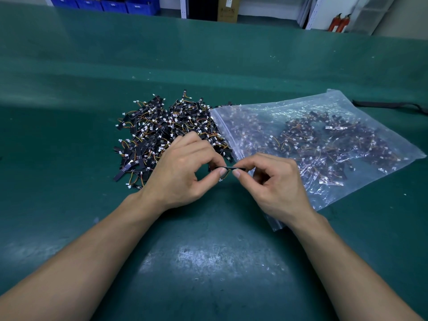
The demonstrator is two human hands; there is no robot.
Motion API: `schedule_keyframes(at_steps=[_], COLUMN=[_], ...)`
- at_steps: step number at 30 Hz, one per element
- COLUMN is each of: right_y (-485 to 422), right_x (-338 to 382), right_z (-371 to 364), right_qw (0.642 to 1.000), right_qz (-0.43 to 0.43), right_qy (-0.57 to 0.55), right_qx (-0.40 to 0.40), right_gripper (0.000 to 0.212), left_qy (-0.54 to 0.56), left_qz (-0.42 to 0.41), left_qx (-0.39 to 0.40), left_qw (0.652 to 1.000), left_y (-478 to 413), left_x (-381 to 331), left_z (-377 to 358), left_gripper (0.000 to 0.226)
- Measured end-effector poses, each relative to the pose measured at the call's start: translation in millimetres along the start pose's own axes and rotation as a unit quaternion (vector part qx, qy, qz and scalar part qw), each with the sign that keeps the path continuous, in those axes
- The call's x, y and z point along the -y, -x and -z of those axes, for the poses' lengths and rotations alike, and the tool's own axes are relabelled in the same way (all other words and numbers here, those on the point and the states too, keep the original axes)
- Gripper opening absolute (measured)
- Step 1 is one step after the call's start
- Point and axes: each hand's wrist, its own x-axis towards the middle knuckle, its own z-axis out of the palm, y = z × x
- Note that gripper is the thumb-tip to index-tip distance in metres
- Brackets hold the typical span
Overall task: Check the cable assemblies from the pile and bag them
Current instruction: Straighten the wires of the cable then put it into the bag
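Observation:
A pile of cable assemblies (162,133), black strips with thin orange wires and white connectors, lies on the green table. To its right lies a clear zip bag (324,140) holding several more assemblies. One cable assembly (230,168) is held level between both hands, just in front of the bag's mouth. My left hand (183,170) pinches its left end with thumb and forefinger. My right hand (273,181) pinches its right end, over the bag's near corner. The assembly's wire and white connector hang below the strip.
The green table mat (208,251) stretches wide on all sides. A black strap (389,104) lies at the far right. Blue bins (108,4), a cardboard box (228,9) and red fire extinguishers (339,23) stand on the floor beyond the table's far edge.

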Motion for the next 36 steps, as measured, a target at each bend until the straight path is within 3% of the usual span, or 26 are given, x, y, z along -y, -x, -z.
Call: schedule_keyframes(at_steps=[36], right_y=[1.0], right_x=[0.0], right_z=[-0.2], right_qw=[1.0], right_qz=[-0.006], right_qy=[-0.001], right_qx=[0.005], right_gripper=[0.005], left_qy=[0.004], left_qz=[0.004], left_qx=[0.006], left_qw=[1.0], left_y=[0.0], left_x=[2.5], left_z=[0.2], left_gripper=[0.01])
